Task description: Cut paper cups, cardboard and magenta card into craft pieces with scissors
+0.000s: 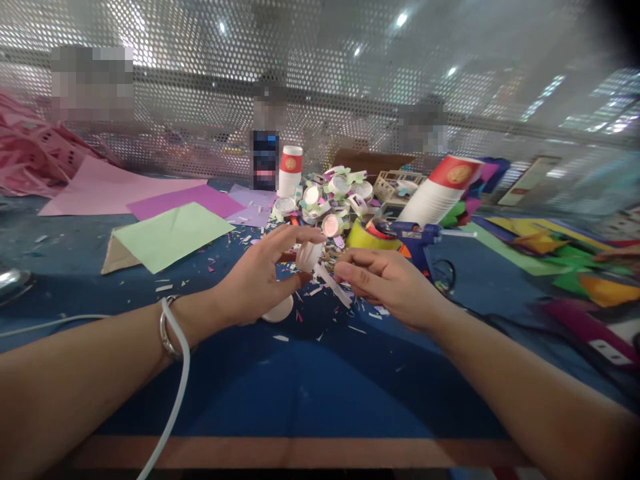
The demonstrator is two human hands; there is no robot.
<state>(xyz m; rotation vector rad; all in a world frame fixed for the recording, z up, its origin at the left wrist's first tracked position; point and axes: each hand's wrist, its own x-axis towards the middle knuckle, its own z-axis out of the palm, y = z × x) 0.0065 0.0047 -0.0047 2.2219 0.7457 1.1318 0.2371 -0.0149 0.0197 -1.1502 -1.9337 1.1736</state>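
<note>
My left hand (260, 277) pinches a small white paper cup piece (309, 255) between thumb and fingers, above the blue table (300, 380). My right hand (387, 280) is curled beside it, its fingertips pinching a white paper strip (333, 285) that runs from the cup piece down to the right. A round white cup bottom (279, 310) lies on the table under my left hand. A metal bangle and a white cable cross my left wrist.
Behind the hands lies a heap of decorated cup pieces (333, 197), a yellow tape roll (367, 235), a blue glue gun (415, 235) and a tipped stack of red-white cups (440, 190). Coloured paper sheets (175, 233) lie left and right. Scraps litter the table.
</note>
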